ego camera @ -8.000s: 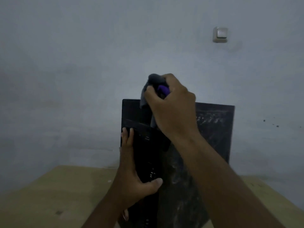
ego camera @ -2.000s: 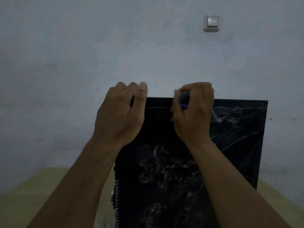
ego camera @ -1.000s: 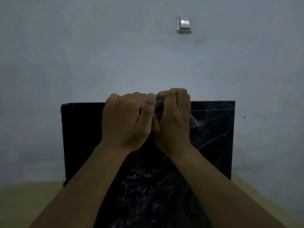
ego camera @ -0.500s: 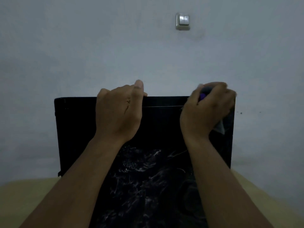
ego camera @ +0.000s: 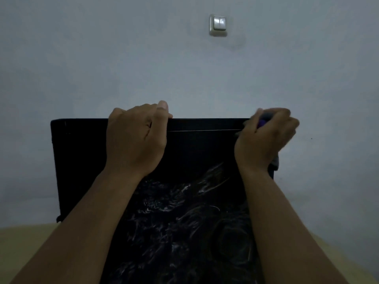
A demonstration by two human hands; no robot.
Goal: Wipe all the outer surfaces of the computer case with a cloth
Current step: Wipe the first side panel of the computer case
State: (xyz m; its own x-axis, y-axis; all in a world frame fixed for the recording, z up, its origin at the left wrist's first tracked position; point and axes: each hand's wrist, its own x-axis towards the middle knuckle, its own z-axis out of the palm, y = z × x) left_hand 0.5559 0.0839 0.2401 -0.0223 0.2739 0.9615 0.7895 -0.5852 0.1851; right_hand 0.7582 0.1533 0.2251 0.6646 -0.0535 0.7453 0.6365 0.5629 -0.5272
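A black computer case point(ego camera: 82, 160) stands upright on the table, its broad side panel facing me with pale smear marks across it. My left hand point(ego camera: 135, 140) grips the case's top edge near the middle, fingers curled over the far side. My right hand point(ego camera: 264, 138) sits at the top right corner, clenched around a grey and purple cloth point(ego camera: 263, 119). A grey tail of the cloth hangs below the hand. Most of the cloth is hidden inside the fist.
The case stands on a light wooden table point(ego camera: 24, 242) that shows at the lower left and lower right. A plain grey wall point(ego camera: 102, 68) rises close behind, with a white light switch point(ego camera: 218, 24) above the case.
My right hand has slid with the cloth along the top edge from the middle out to the right corner. The left hand has stayed on the top edge.
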